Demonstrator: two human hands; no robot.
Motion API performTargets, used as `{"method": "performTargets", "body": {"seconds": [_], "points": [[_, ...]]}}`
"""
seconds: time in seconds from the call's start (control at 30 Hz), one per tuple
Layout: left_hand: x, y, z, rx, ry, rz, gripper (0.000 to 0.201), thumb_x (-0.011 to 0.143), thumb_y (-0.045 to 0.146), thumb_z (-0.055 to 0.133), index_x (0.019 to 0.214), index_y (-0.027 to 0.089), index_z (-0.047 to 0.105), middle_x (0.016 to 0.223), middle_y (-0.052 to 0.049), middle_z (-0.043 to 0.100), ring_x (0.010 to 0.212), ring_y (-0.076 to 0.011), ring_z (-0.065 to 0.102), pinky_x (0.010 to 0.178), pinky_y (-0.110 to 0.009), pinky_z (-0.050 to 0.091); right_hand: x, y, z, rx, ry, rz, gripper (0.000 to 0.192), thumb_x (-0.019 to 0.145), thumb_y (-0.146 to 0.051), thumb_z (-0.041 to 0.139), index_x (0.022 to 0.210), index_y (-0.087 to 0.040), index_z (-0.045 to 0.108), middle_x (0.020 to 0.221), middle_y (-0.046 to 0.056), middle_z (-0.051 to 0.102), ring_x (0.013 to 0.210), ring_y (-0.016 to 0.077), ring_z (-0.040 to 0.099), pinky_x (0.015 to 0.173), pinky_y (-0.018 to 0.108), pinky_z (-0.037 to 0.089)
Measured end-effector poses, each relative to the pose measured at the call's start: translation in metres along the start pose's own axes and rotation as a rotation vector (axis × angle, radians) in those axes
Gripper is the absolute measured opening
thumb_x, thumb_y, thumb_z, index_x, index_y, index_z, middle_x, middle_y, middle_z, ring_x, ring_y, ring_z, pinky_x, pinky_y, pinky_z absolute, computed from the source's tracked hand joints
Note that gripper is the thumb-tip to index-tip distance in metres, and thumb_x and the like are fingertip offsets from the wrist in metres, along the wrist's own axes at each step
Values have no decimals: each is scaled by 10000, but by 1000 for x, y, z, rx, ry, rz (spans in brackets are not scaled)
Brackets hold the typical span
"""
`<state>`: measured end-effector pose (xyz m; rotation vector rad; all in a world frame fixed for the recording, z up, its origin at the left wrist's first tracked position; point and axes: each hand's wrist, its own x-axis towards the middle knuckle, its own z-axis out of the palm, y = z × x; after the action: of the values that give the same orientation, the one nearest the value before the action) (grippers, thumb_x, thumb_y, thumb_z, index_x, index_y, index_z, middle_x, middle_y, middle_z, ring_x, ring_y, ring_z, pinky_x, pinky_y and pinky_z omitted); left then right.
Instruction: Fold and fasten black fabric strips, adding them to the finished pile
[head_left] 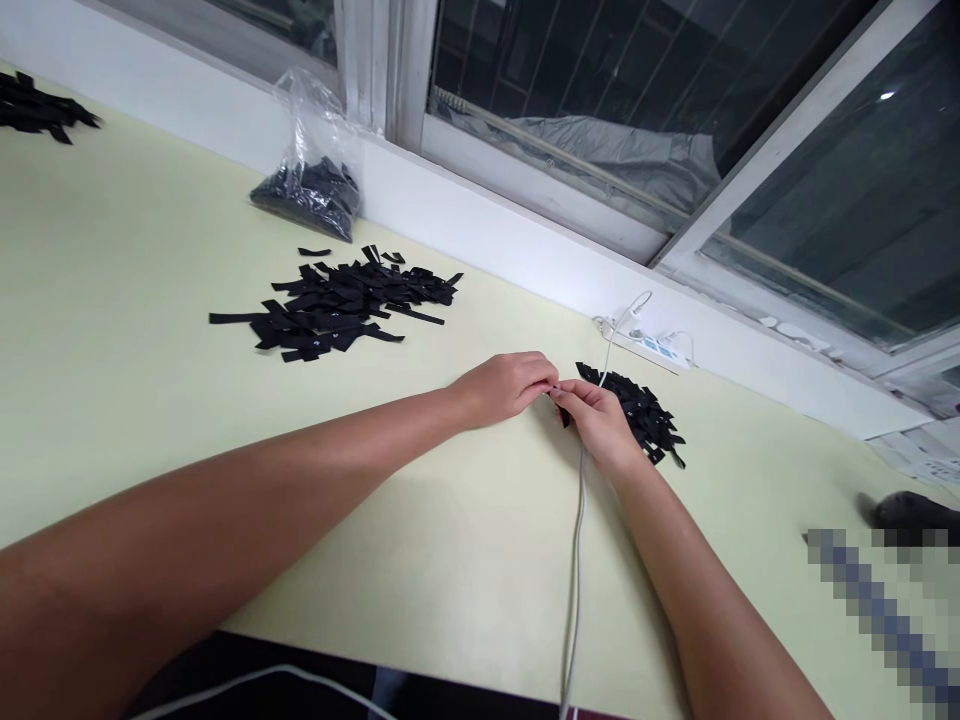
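My left hand point(511, 387) and my right hand point(600, 420) meet over the table, fingertips pinched together. Between them is a small black fabric strip point(565, 417), its loose end hanging down by my right fingers. Both hands appear to grip it, though the fingers cover most of the strip. Just behind my right hand lies a pile of short black strips point(645, 408). Further left spreads a larger pile of black strips point(352, 300), some with small white marks.
A clear plastic bag point(311, 180) of black pieces stands against the white ledge. The white cable point(577, 560) runs past my right hand from a power strip point(651, 348). More black strips point(37, 105) lie far left. A dark object point(919, 512) sits at right, beside a blurred patch.
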<state>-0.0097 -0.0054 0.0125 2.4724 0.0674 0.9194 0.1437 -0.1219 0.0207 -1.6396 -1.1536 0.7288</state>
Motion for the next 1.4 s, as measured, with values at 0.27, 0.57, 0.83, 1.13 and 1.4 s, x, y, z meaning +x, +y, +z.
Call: {"method": "performTargets", "body": {"seconds": [0.27,0.57,0.83,1.13,1.4], "points": [[1,3,-1,-107,47,-66,191,904,133,494,932,191,673,950,-31,702,877,-152,626,818,-288,470,0,-3,0,16,29,30,323,708,-465,698,832,-167,715,652,2,595,608,112,463,579,263,371],[2,-2,2,-286,95,-203,98,818,152,617,893,169,678,914,-26,667,805,-128,608,762,-268,498,-2,3,-5,-207,1,-106,316,782,-467,643,885,-182,734,678,8,611,599,116,458,562,269,361],[1,-3,4,-358,78,-306,112,794,153,639,876,167,713,864,-21,710,799,-137,633,764,-280,502,0,11,-6,-326,38,-181,314,810,-454,602,908,-185,731,743,35,655,627,140,508,588,282,388],[1,0,4,-436,73,-308,108,799,153,633,878,152,706,843,-25,722,780,-132,648,754,-276,515,1,10,-8,-271,49,-115,326,793,-466,623,894,-174,728,670,10,606,594,126,458,563,274,356],[0,-1,5,-379,91,-295,87,789,144,633,850,165,692,827,-7,707,763,-126,636,746,-273,511,-2,3,-6,-251,4,-55,301,806,-392,564,930,-187,746,708,19,632,631,141,493,623,299,396]]}}
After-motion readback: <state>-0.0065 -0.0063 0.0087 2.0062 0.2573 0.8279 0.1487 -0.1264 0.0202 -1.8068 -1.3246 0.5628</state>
